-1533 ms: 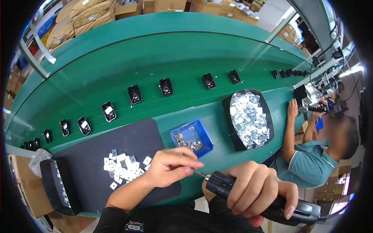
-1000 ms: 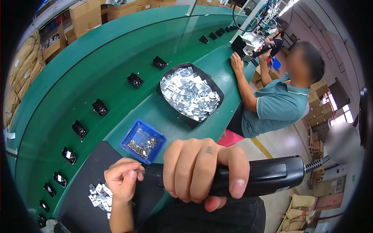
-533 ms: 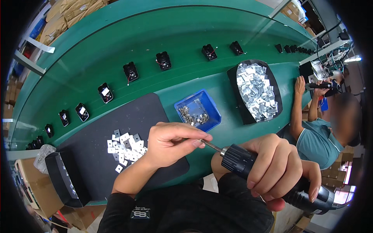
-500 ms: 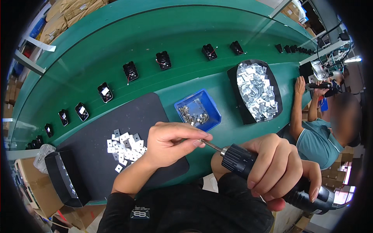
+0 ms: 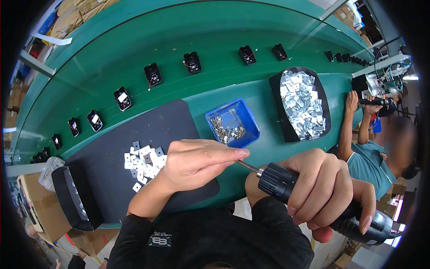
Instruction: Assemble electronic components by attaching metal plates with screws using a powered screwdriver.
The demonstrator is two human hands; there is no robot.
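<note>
My right hand (image 5: 324, 188) is wrapped round a black electric screwdriver (image 5: 278, 181), whose thin metal bit points left and slightly up. At the tip of that bit, my left hand (image 5: 195, 163) has its fingers pinched together. Whatever small piece they may hold is hidden behind the fingers. Just beyond this hand sits a blue plastic bin (image 5: 254, 135) with small metal fasteners (image 5: 219, 127) heaped inside. To the left, a loose pile of white and grey square plates with holes (image 5: 145, 163) lies on a dark mat (image 5: 172, 121).
A black bin (image 5: 278, 119) full of shiny metal plates stands right of the blue one. Several black housings (image 5: 153, 74) line the green conveyor belt (image 5: 215, 54). At far left is an open black box (image 5: 74, 193); at right a co-worker (image 5: 369, 163) works.
The view has shifted slightly, so the bench things appear a little to the right. My left fingers have turned at the bit's tip, and the thumb is now mostly hidden. My right hand keeps its grip.
</note>
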